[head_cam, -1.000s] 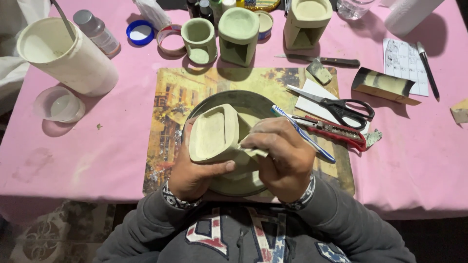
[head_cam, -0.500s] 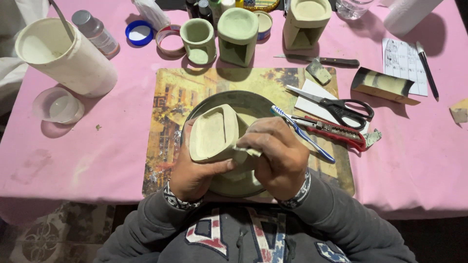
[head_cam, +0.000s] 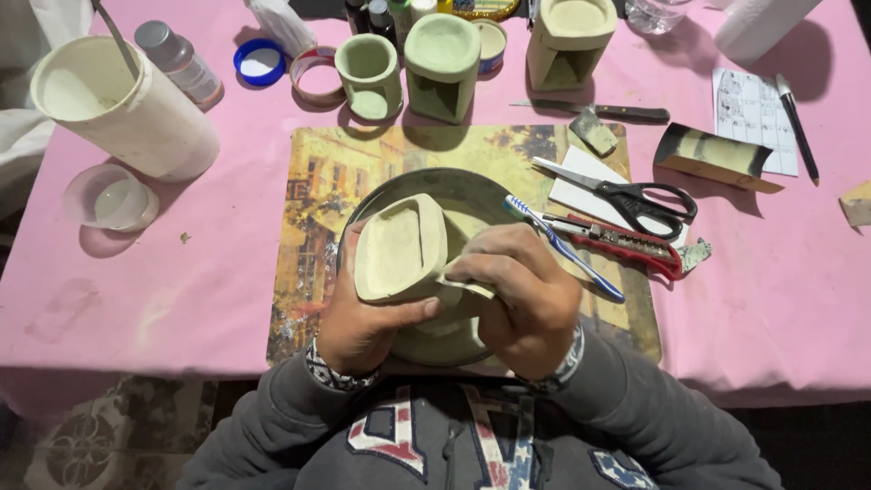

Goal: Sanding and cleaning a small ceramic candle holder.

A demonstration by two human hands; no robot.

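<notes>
A pale green unfired clay vessel (head_cam: pixel 399 247) with a square hollow top is tipped on its side over a round grey plate (head_cam: pixel 472 186). My left hand (head_cam: pixel 356 322) cups it from below and the left. My right hand (head_cam: pixel 522 299) presses against the vessel's right side, fingers curled, with a small pale scrap between the fingertips and the clay. The plate rests on a picture placemat (head_cam: pixel 318 181) on the pink tablecloth (head_cam: pixel 209 272).
Scissors (head_cam: pixel 626 195), a toothbrush (head_cam: pixel 567 249) and a red utility knife (head_cam: pixel 626 245) lie right of the plate. Three similar clay pieces (head_cam: pixel 443 54) stand at the back. A large white cup (head_cam: pixel 127 109), small plastic dish (head_cam: pixel 111 198) and bottle (head_cam: pixel 180 62) sit left.
My right hand has shifted slightly along the vessel's right side; the vessel stays tipped in my left hand.
</notes>
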